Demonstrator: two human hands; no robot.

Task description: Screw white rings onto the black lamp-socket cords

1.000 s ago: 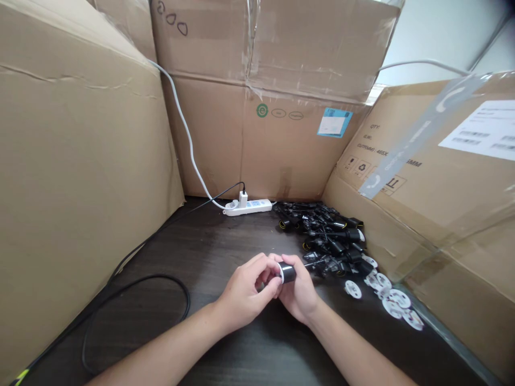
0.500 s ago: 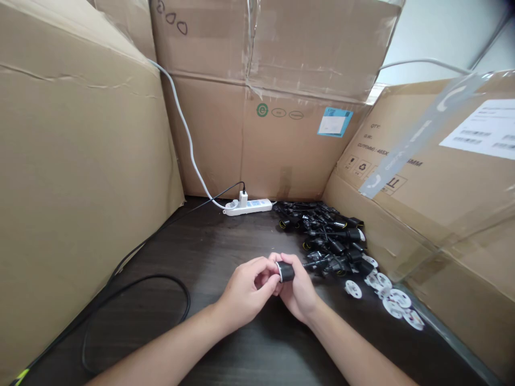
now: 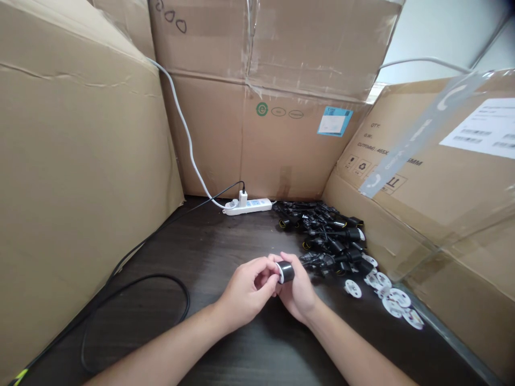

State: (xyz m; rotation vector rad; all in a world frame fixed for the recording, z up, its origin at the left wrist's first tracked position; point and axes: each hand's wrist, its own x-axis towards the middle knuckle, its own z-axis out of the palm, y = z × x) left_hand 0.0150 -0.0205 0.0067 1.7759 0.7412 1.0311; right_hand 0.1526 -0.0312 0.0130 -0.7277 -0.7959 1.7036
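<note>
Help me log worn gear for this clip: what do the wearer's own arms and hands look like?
The left forearm and right forearm are bare, without sleeves in view. The left hand and right hand are ungloved; no jewellery or markings show, though some fingers are partly hidden.

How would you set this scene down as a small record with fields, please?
Right hand: holds a black cylinder
Left hand: at the cylinder's white end, exact grip hidden
Right side: pile of black parts; white discs, one lying apart
Back: white power strip with a white adapter plugged in
Left side: looped black cable
Surface: dark tabletop
Surroundings: cardboard boxes at left, back and right
</note>
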